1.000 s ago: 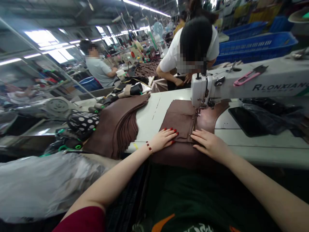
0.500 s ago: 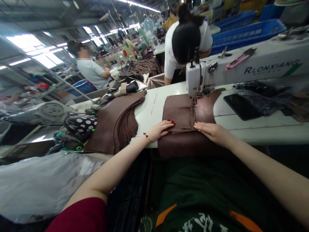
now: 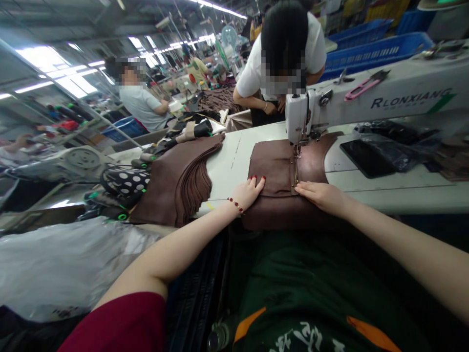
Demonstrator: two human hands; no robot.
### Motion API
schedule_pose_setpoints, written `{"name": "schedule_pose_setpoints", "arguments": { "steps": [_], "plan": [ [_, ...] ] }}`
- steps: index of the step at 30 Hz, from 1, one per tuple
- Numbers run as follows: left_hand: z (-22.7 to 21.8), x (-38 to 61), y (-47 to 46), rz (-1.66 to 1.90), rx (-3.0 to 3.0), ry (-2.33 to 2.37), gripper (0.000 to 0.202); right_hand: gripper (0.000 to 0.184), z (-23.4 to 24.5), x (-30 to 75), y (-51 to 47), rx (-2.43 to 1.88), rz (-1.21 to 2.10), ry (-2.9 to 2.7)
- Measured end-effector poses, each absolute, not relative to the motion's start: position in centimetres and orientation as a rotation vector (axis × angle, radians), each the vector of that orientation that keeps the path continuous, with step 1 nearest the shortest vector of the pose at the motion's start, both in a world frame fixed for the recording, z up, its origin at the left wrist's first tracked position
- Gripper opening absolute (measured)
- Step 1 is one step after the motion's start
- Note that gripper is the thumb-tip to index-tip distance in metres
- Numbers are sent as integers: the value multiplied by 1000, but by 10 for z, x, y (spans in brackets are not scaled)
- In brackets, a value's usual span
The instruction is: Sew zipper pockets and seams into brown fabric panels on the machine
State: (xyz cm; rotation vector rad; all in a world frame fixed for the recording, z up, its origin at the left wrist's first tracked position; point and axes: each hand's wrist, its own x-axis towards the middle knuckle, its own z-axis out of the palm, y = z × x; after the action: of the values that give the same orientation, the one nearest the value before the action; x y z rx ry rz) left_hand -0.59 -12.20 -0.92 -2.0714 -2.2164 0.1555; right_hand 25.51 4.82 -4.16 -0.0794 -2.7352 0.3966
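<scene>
Under the needle of a white sewing machine (image 3: 299, 117) lies a brown leather-like panel (image 3: 315, 159), its near part hanging over the table edge. On top sits a squarish brown piece (image 3: 273, 166), with a narrow strip showing brass-coloured bits (image 3: 294, 176) along its right side. My left hand (image 3: 251, 193) rests on the near left corner of that piece, fingers spread, red nails showing. Flat on the panel, my right hand (image 3: 322, 196) has its fingers stretched out, tips touching beside the strip's near end. Neither hand grips anything.
To the left lies a fanned stack of brown panels (image 3: 176, 181). A black phone (image 3: 366, 159) and a plastic bag (image 3: 399, 146) lie right of the work. Pink snips (image 3: 366, 85) rest on the machine arm. A co-worker (image 3: 286, 54) stands behind the machine, near blue crates (image 3: 377, 51).
My left hand has shifted slightly back toward the piece's left edge, its fingers now pointing more forward. My right hand stays nearly in place. The co-worker behind the machine has raised their head.
</scene>
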Motion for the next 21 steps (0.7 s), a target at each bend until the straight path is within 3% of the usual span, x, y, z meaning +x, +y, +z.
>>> {"name": "schedule_pose_setpoints", "arguments": {
  "steps": [9,16,21],
  "plan": [
    [13,-2,-117,75,-2287,-2155,58,35,-31,252,43,-206,446,-2701],
    [-1,61,-82,-378,-2433,-1997,23,34,-26,251,41,-316,531,-2647],
    [-13,64,-76,-649,-2360,-2063,16,31,-24,250,39,-383,551,-2615]
  ]
}}
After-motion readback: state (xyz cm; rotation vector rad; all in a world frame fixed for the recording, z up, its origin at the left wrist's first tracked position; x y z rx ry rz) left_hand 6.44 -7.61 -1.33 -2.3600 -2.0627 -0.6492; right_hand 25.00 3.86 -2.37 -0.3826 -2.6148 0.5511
